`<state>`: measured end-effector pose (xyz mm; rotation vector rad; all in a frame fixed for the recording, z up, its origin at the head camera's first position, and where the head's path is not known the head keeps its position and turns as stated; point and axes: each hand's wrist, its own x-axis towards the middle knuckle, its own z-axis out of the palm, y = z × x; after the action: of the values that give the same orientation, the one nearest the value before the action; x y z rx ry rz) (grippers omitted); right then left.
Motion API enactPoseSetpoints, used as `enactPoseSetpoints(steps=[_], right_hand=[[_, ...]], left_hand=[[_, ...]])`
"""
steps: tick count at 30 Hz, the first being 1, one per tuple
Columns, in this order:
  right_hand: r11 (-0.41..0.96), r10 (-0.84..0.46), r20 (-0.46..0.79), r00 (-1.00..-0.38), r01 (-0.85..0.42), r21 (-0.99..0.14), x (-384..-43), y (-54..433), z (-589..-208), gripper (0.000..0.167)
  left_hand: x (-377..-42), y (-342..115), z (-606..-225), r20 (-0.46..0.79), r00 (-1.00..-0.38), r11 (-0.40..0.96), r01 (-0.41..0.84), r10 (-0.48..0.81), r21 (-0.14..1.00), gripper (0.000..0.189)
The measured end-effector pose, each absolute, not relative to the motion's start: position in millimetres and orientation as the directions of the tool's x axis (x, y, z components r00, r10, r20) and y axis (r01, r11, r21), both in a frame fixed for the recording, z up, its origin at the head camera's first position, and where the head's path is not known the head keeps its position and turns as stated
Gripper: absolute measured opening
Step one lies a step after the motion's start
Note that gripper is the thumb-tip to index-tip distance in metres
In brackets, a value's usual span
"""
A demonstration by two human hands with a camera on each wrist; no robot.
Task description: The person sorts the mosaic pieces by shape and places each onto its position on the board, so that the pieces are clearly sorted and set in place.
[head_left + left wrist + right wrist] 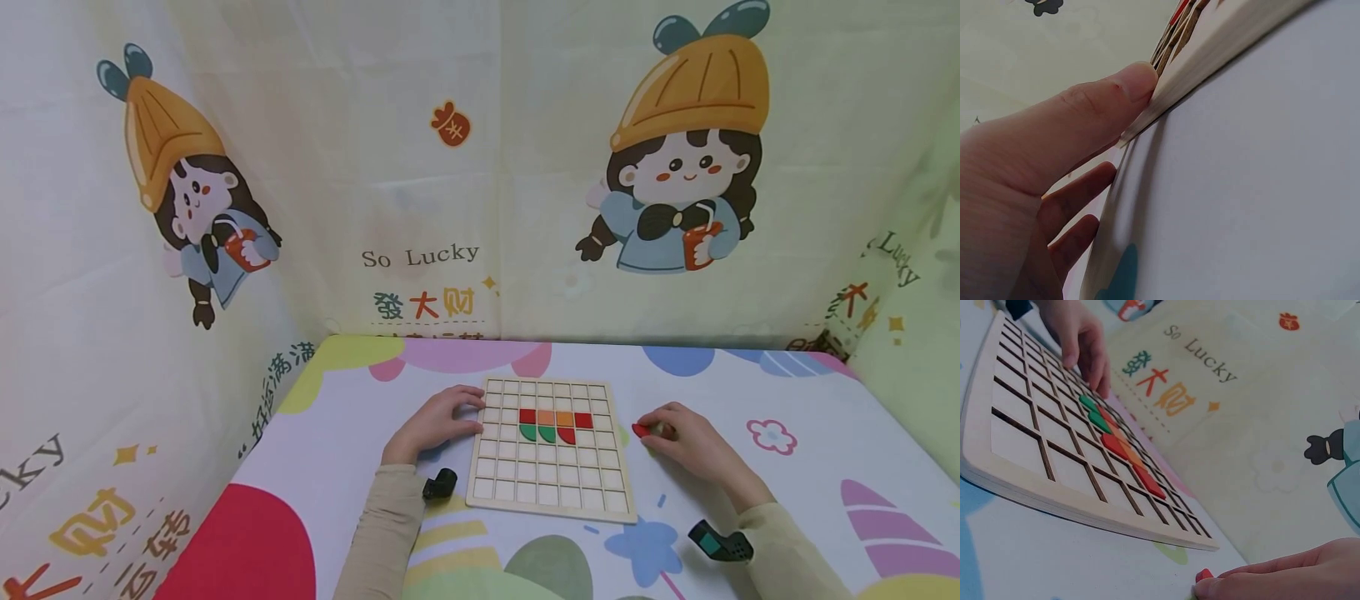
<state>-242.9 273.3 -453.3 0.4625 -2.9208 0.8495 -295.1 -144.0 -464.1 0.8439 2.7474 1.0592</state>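
A wooden grid board (552, 510) lies flat on the patterned tabletop, between the two hands. One of its rows holds a red square (527, 416), two orange pieces (565, 419) and another red square (582, 420). Just below sit two green rounded pieces (547, 434) and a red rounded piece (566, 436). My left hand (437, 423) rests at the board's left edge; its thumb (1132, 84) touches the side, with the fingers loosely bent. Right of the board, my right hand (686, 442) pinches a small red piece (639, 430) between thumb and fingers, which partly hide it.
A printed cloth (540, 300) hangs behind the table, with more cloth at both sides. A black wrist device (440, 484) is at the left sleeve, and another device (720, 542) at the right. The tabletop (810, 400) extends right of the board.
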Motion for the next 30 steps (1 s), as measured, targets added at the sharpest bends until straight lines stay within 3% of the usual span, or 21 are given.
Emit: enactPoseSetpoints(steps=[16, 30], right_hand=[[0.723, -0.236, 0.235, -0.943, -0.332, -0.606, -241, 264, -442, 0.028], [0.695, -0.244, 0.208, -0.947, -0.320, -0.644, -236, 243, -437, 0.026]], left_hand=[[-296, -144, -465, 0.099, -0.852, 0.612, 0.446, 0.515, 0.653, 0.035], [-295, -144, -464, 0.109, -0.850, 0.606, 0.452, 0.515, 0.655, 0.035]])
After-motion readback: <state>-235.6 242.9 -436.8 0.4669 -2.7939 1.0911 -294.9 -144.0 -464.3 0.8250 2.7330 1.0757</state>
